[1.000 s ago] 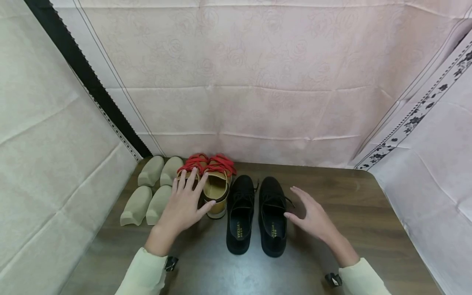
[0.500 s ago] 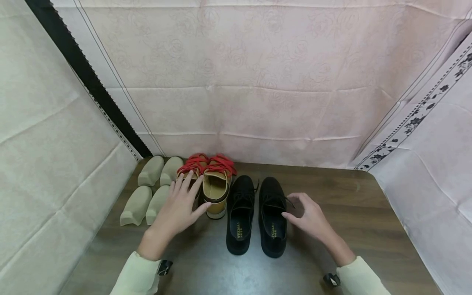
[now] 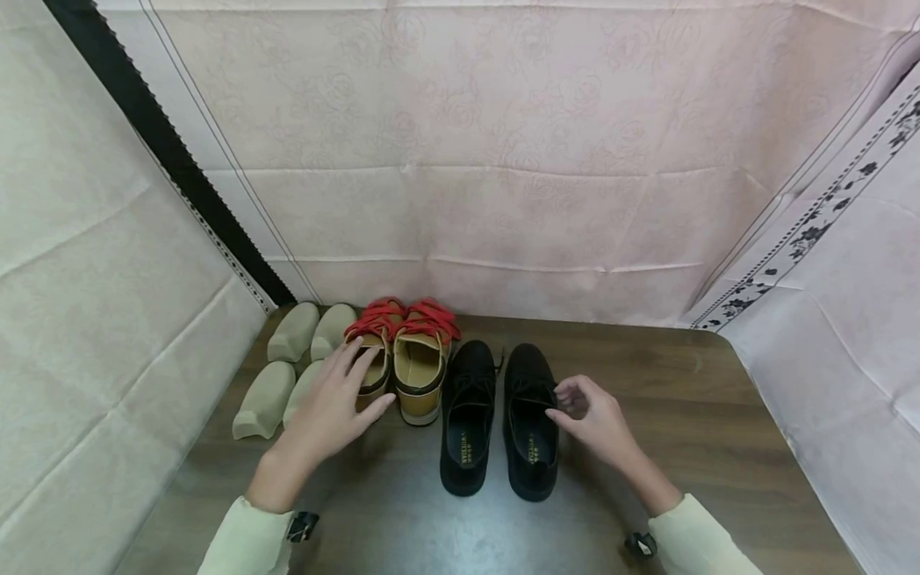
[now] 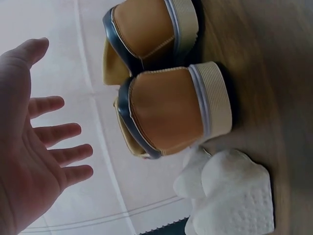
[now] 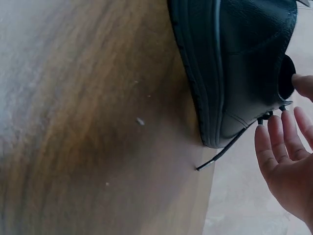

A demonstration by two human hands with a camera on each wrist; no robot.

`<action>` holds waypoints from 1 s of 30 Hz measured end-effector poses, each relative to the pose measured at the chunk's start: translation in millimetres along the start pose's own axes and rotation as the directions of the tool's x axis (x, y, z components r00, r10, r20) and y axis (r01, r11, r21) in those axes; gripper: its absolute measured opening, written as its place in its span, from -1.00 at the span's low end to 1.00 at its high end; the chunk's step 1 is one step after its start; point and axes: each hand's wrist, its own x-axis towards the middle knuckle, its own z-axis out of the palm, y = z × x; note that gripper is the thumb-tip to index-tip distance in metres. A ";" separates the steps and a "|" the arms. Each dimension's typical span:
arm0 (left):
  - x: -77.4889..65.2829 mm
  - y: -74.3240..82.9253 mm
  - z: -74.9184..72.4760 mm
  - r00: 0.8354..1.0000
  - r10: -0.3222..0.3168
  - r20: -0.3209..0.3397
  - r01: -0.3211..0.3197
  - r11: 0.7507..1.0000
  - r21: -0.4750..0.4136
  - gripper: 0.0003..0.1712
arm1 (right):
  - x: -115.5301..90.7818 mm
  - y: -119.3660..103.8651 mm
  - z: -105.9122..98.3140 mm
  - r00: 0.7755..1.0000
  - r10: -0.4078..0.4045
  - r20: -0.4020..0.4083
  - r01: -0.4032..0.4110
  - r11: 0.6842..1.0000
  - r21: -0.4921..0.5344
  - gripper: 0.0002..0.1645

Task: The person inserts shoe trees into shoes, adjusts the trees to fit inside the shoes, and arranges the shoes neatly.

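A pair of black lace-up shoes stands side by side in the head view: a left shoe [image 3: 465, 423] and a right shoe [image 3: 530, 423]. My right hand [image 3: 598, 422] is at the right shoe's outer side, fingertips by its black lace [image 5: 230, 147] and thumb at its opening. Its fingers are slightly bent, with a gap to the thumb. My left hand [image 3: 319, 411] hovers, fingers spread, near the left tan shoe [image 3: 374, 375], holding nothing. Beside that shoe is its mate [image 3: 419, 371], also with red laces. The left wrist view shows the tan shoes' heels [image 4: 166, 110].
Several pale, rounded, toe-shaped pieces [image 3: 264, 401] lie in two rows at the left, partly behind my left hand. The brown wood-grain surface [image 3: 647, 351] meets a cloth-covered back wall [image 3: 503, 224]. Cloth panels also rise on the left and right.
My left hand has drawn back down and to the left, uncovering more of the left tan shoe. My right hand has closed in on the right black shoe, its fingers bending. The shoes have not moved.
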 end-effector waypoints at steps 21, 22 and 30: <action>-14.9 -29.2 -13.7 0.992 -0.125 -0.006 0.123 0.983 -0.136 -0.08 | -0.7 -0.2 5.9 0.995 -0.081 -0.050 0.078 0.995 -0.062 -0.72; -15.7 -30.6 -14.3 0.991 -0.134 0.000 0.132 0.981 -0.141 -0.08 | -0.9 -0.2 6.0 0.996 -0.081 -0.049 0.078 0.995 -0.064 -0.73; -19.1 -41.4 -17.3 0.983 -0.181 0.033 0.184 0.968 -0.168 -0.03 | -2.4 0.2 6.5 0.994 -0.094 -0.054 0.090 0.993 -0.077 -0.76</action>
